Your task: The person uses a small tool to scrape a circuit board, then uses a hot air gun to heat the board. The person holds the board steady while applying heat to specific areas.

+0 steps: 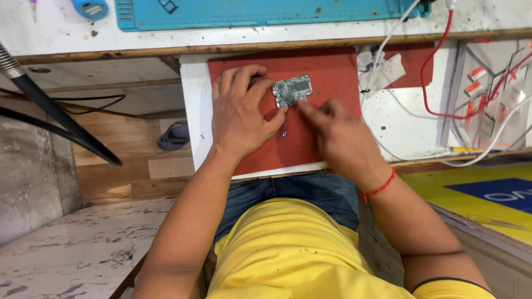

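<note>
While fingers (277, 113) pin board (292, 90), maybe tweezers nearby

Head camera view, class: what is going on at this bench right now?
A person in a yellow shirt sits at a pull-out shelf covered by a red mat. The left hand presses flat beside a small green circuit board and steadies its edge. The right hand points its fingers at the board's lower edge. Red and white wires trail to the right; a blue mat lies on the bench above.
</note>
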